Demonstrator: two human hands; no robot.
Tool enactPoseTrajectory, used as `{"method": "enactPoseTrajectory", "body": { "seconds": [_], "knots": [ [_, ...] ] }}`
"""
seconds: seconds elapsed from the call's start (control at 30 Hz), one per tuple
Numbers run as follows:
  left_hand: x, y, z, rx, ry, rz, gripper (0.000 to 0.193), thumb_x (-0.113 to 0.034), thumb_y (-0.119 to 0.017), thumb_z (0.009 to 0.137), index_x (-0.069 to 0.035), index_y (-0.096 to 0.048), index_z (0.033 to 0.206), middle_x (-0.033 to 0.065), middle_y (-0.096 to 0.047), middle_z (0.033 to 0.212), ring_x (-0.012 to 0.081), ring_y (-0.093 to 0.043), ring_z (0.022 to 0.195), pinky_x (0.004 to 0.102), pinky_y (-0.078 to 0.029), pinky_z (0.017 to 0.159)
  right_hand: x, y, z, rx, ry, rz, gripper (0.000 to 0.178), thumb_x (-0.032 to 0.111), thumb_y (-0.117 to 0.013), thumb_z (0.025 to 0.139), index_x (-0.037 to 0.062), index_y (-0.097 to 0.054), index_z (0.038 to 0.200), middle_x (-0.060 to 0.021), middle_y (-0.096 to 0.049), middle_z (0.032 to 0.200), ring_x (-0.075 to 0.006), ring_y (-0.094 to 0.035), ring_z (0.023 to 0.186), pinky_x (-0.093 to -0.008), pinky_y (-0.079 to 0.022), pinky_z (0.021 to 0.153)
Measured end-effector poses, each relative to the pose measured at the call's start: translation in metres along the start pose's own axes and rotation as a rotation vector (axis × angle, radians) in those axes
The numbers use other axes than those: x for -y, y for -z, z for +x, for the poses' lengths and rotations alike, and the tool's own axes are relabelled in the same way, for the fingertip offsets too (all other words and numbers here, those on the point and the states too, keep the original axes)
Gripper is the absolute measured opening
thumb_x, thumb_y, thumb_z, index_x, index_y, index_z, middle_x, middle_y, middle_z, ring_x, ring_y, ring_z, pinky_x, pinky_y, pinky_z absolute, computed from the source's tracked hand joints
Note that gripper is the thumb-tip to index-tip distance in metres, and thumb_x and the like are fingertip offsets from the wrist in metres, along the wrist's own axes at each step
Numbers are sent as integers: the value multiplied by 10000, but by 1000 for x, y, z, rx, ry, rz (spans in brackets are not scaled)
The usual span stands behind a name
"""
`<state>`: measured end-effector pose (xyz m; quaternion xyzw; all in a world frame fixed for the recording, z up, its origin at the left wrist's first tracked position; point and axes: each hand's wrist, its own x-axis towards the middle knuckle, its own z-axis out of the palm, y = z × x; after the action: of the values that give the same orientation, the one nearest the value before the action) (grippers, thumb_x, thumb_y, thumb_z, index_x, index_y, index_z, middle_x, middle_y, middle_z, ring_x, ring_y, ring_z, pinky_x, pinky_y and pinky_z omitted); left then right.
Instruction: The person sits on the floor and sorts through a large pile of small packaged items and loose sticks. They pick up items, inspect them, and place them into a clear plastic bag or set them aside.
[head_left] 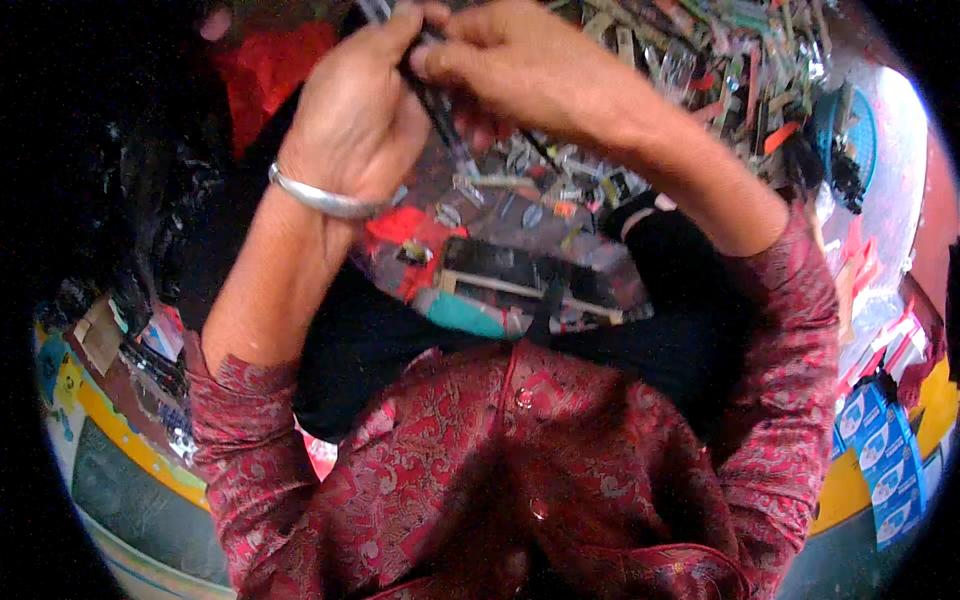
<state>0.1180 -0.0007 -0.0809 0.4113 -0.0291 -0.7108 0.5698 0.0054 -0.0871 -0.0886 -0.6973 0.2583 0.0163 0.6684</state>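
Below you the floor is a crowded patchwork: a yellow-edged mat at the left, blue printed packets at the right, and a great heap of small mixed parts spread toward the top right. A shallow tray of oddments sits in your lap over dark cloth (there is no bench here; your lap does the carrying).

Both your hands are raised together near the top of the view. Your left hand, a silver bangle at its wrist, is curled closed around a thin dark rod-like piece, thumb and fingers pinching its upper part. Your right hand meets it from the right, fingertips pressed onto the same piece near its top end; both hands are closed on it, not spread.

The piece's long axis runs on a diagonal, from upper left between your fingers down and to the right, its paler lower tip pointing at the tray. It hangs in the air above the tray, touching nothing but your hands.

You look to be in the middle of fitting or working something at the piece's upper end, though the exact contact is hidden by your fingers. The next move seems to call for a steady left-hand pinch while the right fingertips do the fine work, keeping the tip clear of the tray.
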Motion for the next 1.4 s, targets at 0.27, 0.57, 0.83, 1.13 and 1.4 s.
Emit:
{"method": "enactPoseTrajectory", "body": {
  "seconds": [0.27, 0.57, 0.83, 1.13, 1.4],
  "knots": [
    [-34, -1, -27, -316, -288, -87, 189, -154, -406, 875, 19, -468, 918, 58, -461, 751, 134, -446, 630, 242, -400, 572, -68, 81, -3, -181, -282, 279, 294, 273, -494, 813, 31, -577, 959, -43, -586, 746, -135, -563, 667, -217, -423, 603],
    [-39, -24, -28, -406, -142, -170, 205, -121, -409, 875, 11, -473, 1018, -39, -263, 574, 37, -234, 445, 165, -184, 336, -265, 92, 61, -382, 2, -649, 207, 217, -539, 687, 33, -609, 622, -130, -565, 555, -255, -541, 487, -368, -411, 465],
    [-38, -21, -17, -432, -128, -206, 175, -130, -389, 882, -5, -484, 961, -38, -275, 557, 37, -240, 424, 168, -193, 323, -244, 35, 130, -564, -358, -653, 192, 263, -553, 694, 80, -611, 710, -158, -594, 735, -330, -581, 719, -411, -466, 594],
    [-34, -17, -17, -362, -39, -195, 156, -133, -408, 872, -20, -490, 942, -39, -289, 558, 34, -251, 425, 162, -199, 327, -235, 40, 171, -609, -83, -793, 233, 81, -547, 674, 105, -529, 905, -138, -515, 901, -335, -563, 771, -431, -461, 589],
    [-33, -18, -20, -389, -24, -127, 128, -143, -440, 853, -32, -475, 906, -58, -283, 535, 27, -246, 420, 169, -183, 353, -222, 28, 205, -463, 9, -920, 251, 105, -488, 745, 55, -461, 990, -156, -475, 928, -335, -568, 765, -418, -477, 601]
  ]
}}
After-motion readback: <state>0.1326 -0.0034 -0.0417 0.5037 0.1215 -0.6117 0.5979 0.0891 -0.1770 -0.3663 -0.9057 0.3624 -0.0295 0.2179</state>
